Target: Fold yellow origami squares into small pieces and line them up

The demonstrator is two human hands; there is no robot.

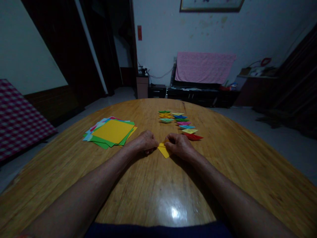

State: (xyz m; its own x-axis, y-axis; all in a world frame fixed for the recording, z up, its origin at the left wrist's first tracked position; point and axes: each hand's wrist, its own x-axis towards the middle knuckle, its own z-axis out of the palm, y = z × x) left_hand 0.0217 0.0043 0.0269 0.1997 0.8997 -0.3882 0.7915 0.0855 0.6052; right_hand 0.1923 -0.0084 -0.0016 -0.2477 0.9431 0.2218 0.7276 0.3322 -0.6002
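Note:
A small piece of folded yellow paper (pixel 163 152) lies low over the table between my hands, a corner pointing toward me. My left hand (pixel 148 141) is closed, its fingertips pinching the paper's left edge. My right hand (pixel 180 145) is closed on the right part of the paper, thumb against the fold, covering that side. Just beyond my right hand rests a red folded paper boat (pixel 193 136). Behind it more paper boats in several colours stand in two rows, among them a blue boat (pixel 187 127) and a light green boat (pixel 166 120).
A loose stack of square coloured paper (pixel 114 131), yellow on top, lies left of my left hand. Everything rests on a round wooden table (pixel 158 188). Past its far edge stand a black low cabinet (pixel 193 96) and a screen under a pink cloth (pixel 204 67).

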